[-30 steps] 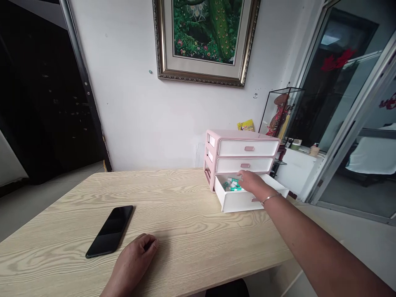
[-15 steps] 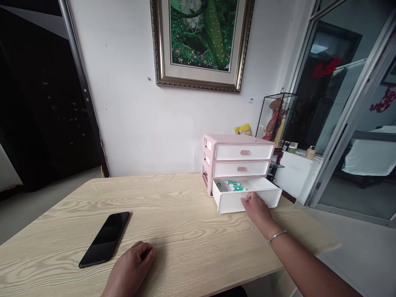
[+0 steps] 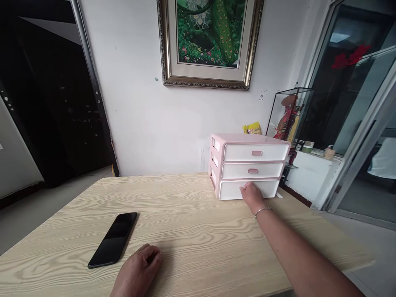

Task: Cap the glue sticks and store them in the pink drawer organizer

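Observation:
A small pink drawer unit (image 3: pixel 256 138) with three white drawers stands at the back right of the table. My right hand (image 3: pixel 252 194) is closed against the middle of the bottom drawer (image 3: pixel 230 190), which sits flush in the frame. Its handle is hidden behind my fingers. Pink handles show on the top drawer (image 3: pixel 238 152) and the middle drawer (image 3: pixel 236 170), both shut. My left hand (image 3: pixel 139 268) rests on the tabletop in a loose fist with nothing visible in it. Just left of it lies a black phone (image 3: pixel 114 239).
The wooden table (image 3: pixel 185 225) reaches to the white wall, where a framed peacock picture (image 3: pixel 206 81) hangs. A yellow packet (image 3: pixel 253 128) shows behind the drawer unit. Beyond it, at right, is a glass display case (image 3: pixel 286 117). A small white piece (image 3: pixel 279 195) lies by the unit's right corner.
My right hand has moved forward and pushed the bottom drawer in, so the green-and-white tubes inside are out of sight. My left hand keeps its place by the phone. The view has shifted slightly left.

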Motion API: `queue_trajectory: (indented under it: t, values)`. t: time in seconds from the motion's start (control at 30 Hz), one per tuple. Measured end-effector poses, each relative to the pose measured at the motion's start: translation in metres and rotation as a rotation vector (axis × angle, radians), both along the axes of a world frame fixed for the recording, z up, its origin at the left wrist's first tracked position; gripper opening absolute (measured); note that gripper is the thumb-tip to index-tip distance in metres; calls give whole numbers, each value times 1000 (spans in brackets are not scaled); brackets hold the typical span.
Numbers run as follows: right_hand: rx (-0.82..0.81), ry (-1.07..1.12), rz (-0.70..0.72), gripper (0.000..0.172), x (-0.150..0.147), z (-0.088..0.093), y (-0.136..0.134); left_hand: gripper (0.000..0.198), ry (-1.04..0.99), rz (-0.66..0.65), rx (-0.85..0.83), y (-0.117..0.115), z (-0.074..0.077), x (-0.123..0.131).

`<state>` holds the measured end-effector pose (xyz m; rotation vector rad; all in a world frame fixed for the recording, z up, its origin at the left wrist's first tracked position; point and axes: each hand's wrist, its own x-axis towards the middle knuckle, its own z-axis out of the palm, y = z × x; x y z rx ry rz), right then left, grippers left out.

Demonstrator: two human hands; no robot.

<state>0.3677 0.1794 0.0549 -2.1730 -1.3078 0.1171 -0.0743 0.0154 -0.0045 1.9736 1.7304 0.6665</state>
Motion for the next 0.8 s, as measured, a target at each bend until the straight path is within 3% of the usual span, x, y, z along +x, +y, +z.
queue_trajectory:
  t: [0.2, 0.3, 0.4, 0.47, 0.57, 0.67, 0.8]
  values:
    - [74, 211, 60, 38, -22, 15, -23, 32, -164, 28, 18, 2, -4, -2]
    - [98, 378, 183, 46, -64, 13, -46, 31, -446, 62, -10, 1, 1, -1]
    - [115, 607, 393, 54, -119, 10, -77, 44, -869, 46, -63, 0, 19, 5]
    - [150, 1095, 713, 67, -154, 13, -98, 61, -1157, -33, -88, 0, 37, 12]
    - [126, 1510, 989, 86, -192, 28, -121, 84, -1396, -221, -105, 2, 67, 22]
    - [219, 1690, 1188, 92, -207, 45, -128, 96, -1467, -450, -54, 9, 92, 30]
    - [284, 1682, 1442, 86, -205, 60, -124, 101, -1542, -725, 31, 21, 110, 33]
